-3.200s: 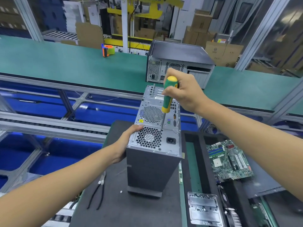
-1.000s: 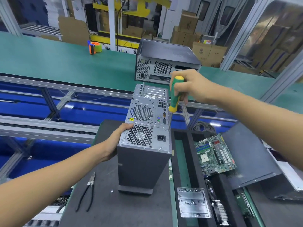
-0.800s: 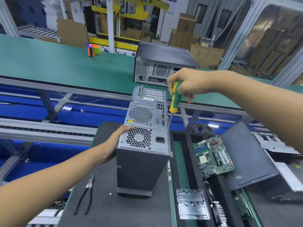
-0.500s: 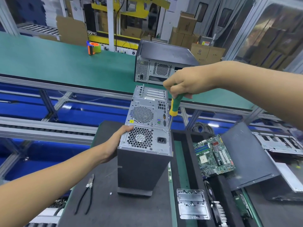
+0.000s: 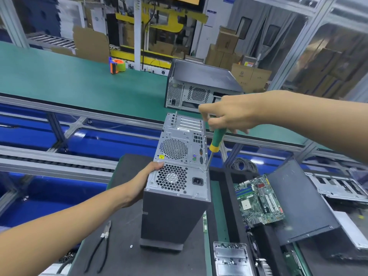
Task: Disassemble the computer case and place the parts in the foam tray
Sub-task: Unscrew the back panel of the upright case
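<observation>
the computer case stands on end on a dark mat, its perforated metal back panel facing up, and the left hand grips its upper left edge, thumb curled over the rim by the fan grille. above and to the right, the right hand is closed round the top of a green and yellow screwdriver, whose tip touches the panel's right edge. the foam tray lies just right of the case, below the right hand, holding a green circuit board.
</observation>
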`<move>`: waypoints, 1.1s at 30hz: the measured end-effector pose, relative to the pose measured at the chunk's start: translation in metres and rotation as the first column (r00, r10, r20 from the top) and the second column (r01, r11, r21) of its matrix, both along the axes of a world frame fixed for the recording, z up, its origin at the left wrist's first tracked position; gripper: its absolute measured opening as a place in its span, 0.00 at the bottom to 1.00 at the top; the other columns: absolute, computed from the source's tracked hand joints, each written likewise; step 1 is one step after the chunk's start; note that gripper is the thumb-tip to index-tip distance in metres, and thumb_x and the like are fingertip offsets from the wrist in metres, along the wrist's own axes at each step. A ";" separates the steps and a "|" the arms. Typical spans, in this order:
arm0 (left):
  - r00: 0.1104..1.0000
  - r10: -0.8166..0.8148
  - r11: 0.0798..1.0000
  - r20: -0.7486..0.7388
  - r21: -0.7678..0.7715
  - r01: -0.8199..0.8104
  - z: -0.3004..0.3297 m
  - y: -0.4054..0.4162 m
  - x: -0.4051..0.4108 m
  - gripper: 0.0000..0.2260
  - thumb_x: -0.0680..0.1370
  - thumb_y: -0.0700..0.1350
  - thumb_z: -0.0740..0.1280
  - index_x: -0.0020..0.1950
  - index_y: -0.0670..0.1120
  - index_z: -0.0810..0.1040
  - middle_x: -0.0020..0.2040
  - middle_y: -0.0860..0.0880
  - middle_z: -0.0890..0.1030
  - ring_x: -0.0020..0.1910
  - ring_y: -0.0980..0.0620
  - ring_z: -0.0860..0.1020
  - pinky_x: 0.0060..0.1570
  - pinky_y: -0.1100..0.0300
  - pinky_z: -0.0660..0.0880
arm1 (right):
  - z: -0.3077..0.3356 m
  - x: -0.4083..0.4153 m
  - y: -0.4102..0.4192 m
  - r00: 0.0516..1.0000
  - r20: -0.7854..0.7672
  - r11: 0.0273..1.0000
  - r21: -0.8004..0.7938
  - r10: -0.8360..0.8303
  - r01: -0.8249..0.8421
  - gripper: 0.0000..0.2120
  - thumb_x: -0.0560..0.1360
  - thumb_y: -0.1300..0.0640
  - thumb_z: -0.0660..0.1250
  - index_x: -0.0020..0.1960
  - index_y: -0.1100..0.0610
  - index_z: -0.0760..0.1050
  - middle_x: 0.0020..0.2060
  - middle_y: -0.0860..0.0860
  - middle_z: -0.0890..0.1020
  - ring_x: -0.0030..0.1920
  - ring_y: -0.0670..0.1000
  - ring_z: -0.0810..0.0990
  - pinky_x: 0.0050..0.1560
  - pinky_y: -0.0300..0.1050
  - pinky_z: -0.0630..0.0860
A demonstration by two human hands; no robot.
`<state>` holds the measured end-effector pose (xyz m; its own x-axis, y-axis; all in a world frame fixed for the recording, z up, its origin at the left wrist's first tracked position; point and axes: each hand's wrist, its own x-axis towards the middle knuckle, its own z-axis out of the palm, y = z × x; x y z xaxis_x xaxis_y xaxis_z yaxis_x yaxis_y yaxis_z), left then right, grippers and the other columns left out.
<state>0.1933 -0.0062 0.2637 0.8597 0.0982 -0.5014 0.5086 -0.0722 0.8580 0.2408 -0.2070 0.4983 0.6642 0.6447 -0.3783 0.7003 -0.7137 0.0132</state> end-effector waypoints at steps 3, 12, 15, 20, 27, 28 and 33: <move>0.999 0.019 0.993 0.030 -0.118 -0.015 -0.007 0.001 -0.006 0.19 0.87 0.40 0.55 0.73 0.29 0.68 0.62 0.40 0.78 0.28 0.61 0.80 0.55 0.56 0.79 | 0.002 0.003 0.003 0.995 -0.023 0.989 -0.111 -0.099 0.096 0.10 0.83 0.53 0.55 0.46 0.55 0.68 0.28 0.51 0.80 0.21 0.51 0.74 0.27 0.42 0.69; 0.991 -0.015 0.999 0.135 0.048 0.009 -0.004 0.002 0.004 0.15 0.86 0.34 0.54 0.68 0.26 0.70 0.63 0.28 0.78 0.34 0.62 0.84 0.26 0.72 0.70 | 0.006 -0.002 0.001 0.978 -0.174 0.993 0.020 0.117 -0.115 0.14 0.69 0.72 0.68 0.44 0.54 0.74 0.46 0.54 0.77 0.46 0.60 0.76 0.46 0.61 0.75; 0.997 0.036 0.993 0.074 0.113 -0.044 -0.004 -0.002 0.011 0.20 0.87 0.40 0.57 0.75 0.30 0.65 0.59 0.31 0.80 0.16 0.67 0.70 0.23 0.73 0.69 | -0.001 -0.001 -0.001 0.988 -0.119 0.992 0.093 0.095 -0.084 0.12 0.72 0.62 0.68 0.51 0.48 0.74 0.42 0.52 0.78 0.40 0.49 0.76 0.40 0.53 0.73; 0.996 -0.025 0.999 0.083 0.023 0.023 -0.011 0.005 -0.001 0.14 0.86 0.32 0.52 0.68 0.29 0.69 0.22 0.46 0.79 0.22 0.60 0.79 0.28 0.68 0.74 | -0.004 -0.003 0.009 0.942 0.197 0.961 -0.109 0.271 -0.253 0.10 0.78 0.46 0.52 0.44 0.51 0.66 0.30 0.50 0.73 0.31 0.53 0.71 0.33 0.51 0.66; 0.990 0.123 0.991 -0.066 0.060 -0.119 0.000 -0.006 0.013 0.19 0.86 0.35 0.57 0.74 0.26 0.60 0.76 0.28 0.64 0.59 0.51 0.83 0.55 0.65 0.73 | 0.002 -0.002 0.028 0.987 -0.057 0.986 -0.063 0.148 -0.152 0.11 0.81 0.61 0.59 0.40 0.57 0.64 0.34 0.50 0.70 0.34 0.50 0.65 0.35 0.47 0.65; 0.989 0.114 0.988 -0.092 0.111 -0.104 -0.002 -0.004 0.014 0.20 0.87 0.37 0.56 0.76 0.28 0.61 0.76 0.30 0.65 0.71 0.43 0.75 0.64 0.60 0.68 | 0.004 -0.001 0.026 0.987 -0.102 0.990 -0.059 0.120 -0.127 0.11 0.81 0.62 0.59 0.40 0.57 0.64 0.36 0.51 0.72 0.35 0.51 0.68 0.37 0.47 0.68; 0.982 -0.093 0.931 -0.162 0.336 0.143 0.003 0.003 0.023 0.23 0.88 0.42 0.47 0.79 0.31 0.47 0.81 0.34 0.54 0.81 0.42 0.58 0.68 0.63 0.55 | 0.011 0.005 0.009 0.961 -0.274 0.982 -0.170 0.031 -0.081 0.07 0.78 0.68 0.63 0.46 0.57 0.69 0.45 0.60 0.77 0.41 0.56 0.75 0.38 0.46 0.74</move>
<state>0.2160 -0.0029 0.2671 0.7989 0.1884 -0.5712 0.5917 -0.4173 0.6898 0.2454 -0.1982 0.5095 0.4866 0.5840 -0.6498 0.7340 -0.6766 -0.0584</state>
